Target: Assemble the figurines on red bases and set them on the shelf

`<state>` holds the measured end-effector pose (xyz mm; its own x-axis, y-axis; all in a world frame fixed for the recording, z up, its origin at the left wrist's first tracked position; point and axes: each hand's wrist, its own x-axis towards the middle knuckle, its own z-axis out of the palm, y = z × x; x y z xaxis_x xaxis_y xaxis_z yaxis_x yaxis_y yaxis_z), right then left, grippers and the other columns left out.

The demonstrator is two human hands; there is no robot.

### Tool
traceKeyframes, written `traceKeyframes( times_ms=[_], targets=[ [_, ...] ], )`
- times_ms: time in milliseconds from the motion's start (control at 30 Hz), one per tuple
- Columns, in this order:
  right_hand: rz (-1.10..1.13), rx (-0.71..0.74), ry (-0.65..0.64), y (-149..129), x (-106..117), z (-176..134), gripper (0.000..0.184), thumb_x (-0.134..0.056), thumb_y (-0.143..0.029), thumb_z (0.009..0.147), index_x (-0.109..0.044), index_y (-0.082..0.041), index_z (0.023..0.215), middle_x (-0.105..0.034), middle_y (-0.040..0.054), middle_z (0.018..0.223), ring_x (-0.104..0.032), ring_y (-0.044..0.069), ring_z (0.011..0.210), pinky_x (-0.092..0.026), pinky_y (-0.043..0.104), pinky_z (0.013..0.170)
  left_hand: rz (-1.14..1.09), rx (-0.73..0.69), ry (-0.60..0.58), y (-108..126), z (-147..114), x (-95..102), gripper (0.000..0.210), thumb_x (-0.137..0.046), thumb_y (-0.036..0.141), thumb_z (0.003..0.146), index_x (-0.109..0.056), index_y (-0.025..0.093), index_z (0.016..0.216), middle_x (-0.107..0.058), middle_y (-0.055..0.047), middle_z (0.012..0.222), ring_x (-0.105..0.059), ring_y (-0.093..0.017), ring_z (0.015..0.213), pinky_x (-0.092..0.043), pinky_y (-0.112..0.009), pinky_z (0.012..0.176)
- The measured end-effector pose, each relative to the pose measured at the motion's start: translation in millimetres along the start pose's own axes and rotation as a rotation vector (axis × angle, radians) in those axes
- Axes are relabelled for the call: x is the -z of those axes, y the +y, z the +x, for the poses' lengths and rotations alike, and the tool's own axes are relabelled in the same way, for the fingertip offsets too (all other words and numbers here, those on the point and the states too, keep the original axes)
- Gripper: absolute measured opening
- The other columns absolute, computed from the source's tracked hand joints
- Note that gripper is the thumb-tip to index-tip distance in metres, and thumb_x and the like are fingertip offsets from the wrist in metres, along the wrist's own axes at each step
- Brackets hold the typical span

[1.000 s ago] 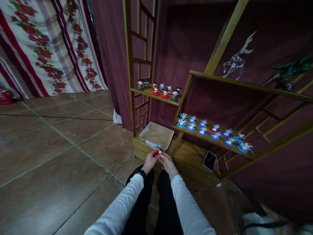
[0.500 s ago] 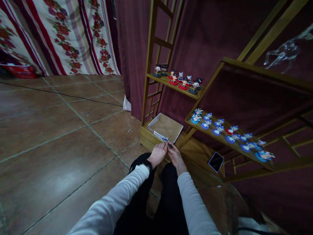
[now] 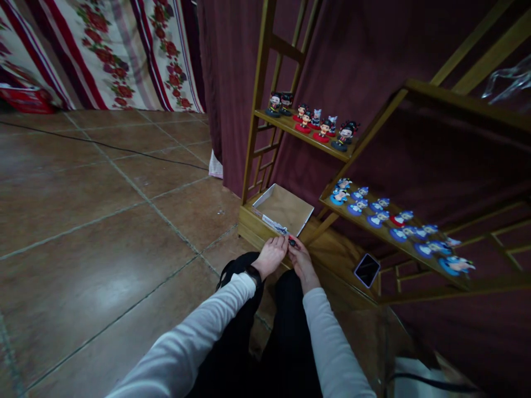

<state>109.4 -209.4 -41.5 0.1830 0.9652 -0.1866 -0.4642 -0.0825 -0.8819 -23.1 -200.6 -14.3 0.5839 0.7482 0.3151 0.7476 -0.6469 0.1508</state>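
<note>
Close together above my knees, my left hand (image 3: pixel 272 255) and my right hand (image 3: pixel 301 258) both have their fingers closed on a small figurine (image 3: pixel 292 242). Only a dark part and a bit of red on it show between the fingers; the rest is covered. Just beyond the hands lies an open cardboard box (image 3: pixel 286 205) with a plain brown inside and printing on its near wall. Small black-haired figurines (image 3: pixel 305 120) on red and dark bases stand on the upper shelf. Blue and white figurines (image 3: pixel 378 218) line the lower shelf in two rows.
The wooden shelf unit (image 3: pixel 255 138) rises in front of a dark red curtain (image 3: pixel 230 83). On its bottom board rests a phone (image 3: pixel 367 270). A black cable (image 3: pixel 124 150) crosses the tiled floor (image 3: pixel 103 232). A red basket (image 3: pixel 27 99) sits by the flowered cloth (image 3: pixel 112 61).
The camera view has shifted slightly, so the shelves appear a little further right. Both hands stay together on the small figurine, with little change in their grip.
</note>
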Motion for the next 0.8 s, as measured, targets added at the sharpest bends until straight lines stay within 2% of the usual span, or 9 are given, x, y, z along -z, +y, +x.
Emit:
traceKeyframes(
  times_ms=[100,267,400,567,667,733,800],
  targets=[
    [0.001,-0.018,0.002,-2.8,-2.1,-2.2,0.043,-0.074,-0.020,0.057,-0.066,-0.026,0.099,-0.070,0.0009,0.101,-0.063,0.016,0.091,-0.050,0.028,0.081,-0.119,0.048,0.011,-0.2,0.0,-1.1,0.047,-0.038,0.017,0.088,-0.034,0.012,0.135,-0.055,-0.016,0.112,-0.054,-0.023,0.103,-0.041,-0.037,0.088],
    [-0.002,-0.012,-0.003,-6.4,-6.0,-9.1,0.045,-0.076,-0.024,0.056,-0.066,-0.024,0.100,-0.070,0.0032,0.101,-0.062,0.017,0.091,-0.049,0.028,0.081,-0.483,0.169,0.038,-3.3,1.1,-4.1,0.044,-0.044,0.022,0.086,-0.041,0.016,0.129,-0.057,-0.012,0.112,-0.058,-0.020,0.099,-0.046,-0.031,0.085],
    [0.024,-0.018,0.006,-2.3,-9.8,-8.8,0.045,-0.079,-0.028,0.052,-0.067,-0.022,0.096,-0.070,0.0051,0.095,-0.064,0.020,0.088,-0.049,0.030,0.077,-0.701,0.271,0.054,-9.0,6.6,-6.2,0.031,-0.055,0.017,0.075,-0.058,0.019,0.106,-0.063,-0.008,0.098,-0.062,-0.021,0.093,-0.049,-0.033,0.081],
    [0.049,0.007,-0.047,-6.1,-18.7,-15.5,0.049,-0.081,-0.039,0.052,-0.068,-0.021,0.095,-0.070,0.0069,0.098,-0.064,0.024,0.093,-0.049,0.033,0.078,-0.838,0.404,0.066,-13.3,9.8,3.6,0.022,-0.064,0.025,0.066,-0.065,0.022,0.088,-0.069,-0.005,0.085,-0.065,-0.024,0.085,-0.052,-0.033,0.075],
    [0.082,-0.010,-0.065,-11.1,-20.5,-24.9,0.052,-0.079,-0.046,0.054,-0.068,-0.021,0.098,-0.069,0.0077,0.099,-0.065,0.024,0.090,-0.049,0.037,0.081,-0.903,0.485,0.162,-26.7,20.5,32.6,0.020,-0.066,0.029,0.063,-0.067,0.022,0.082,-0.071,-0.004,0.081,-0.066,-0.024,0.082,-0.053,-0.031,0.072],
    [0.103,-0.019,-0.036,-11.6,-18.9,-26.1,0.053,-0.080,-0.048,0.052,-0.068,-0.021,0.097,-0.070,0.0075,0.094,-0.065,0.023,0.087,-0.049,0.037,0.082,-0.927,0.502,0.294,-46.7,38.5,68.6,0.024,-0.066,0.031,0.063,-0.067,0.019,0.084,-0.071,-0.005,0.081,-0.066,-0.023,0.081,-0.052,-0.031,0.071],
    [0.119,-0.028,-0.010,-9.5,-15.6,-22.3,0.053,-0.082,-0.047,0.048,-0.069,-0.021,0.093,-0.071,0.0068,0.090,-0.065,0.022,0.084,-0.048,0.036,0.081,-0.896,0.491,0.429,-72.9,64.5,116.6,0.030,-0.067,0.033,0.062,-0.067,0.017,0.087,-0.071,-0.005,0.080,-0.066,-0.023,0.082,-0.052,-0.031,0.070]
  ],
)
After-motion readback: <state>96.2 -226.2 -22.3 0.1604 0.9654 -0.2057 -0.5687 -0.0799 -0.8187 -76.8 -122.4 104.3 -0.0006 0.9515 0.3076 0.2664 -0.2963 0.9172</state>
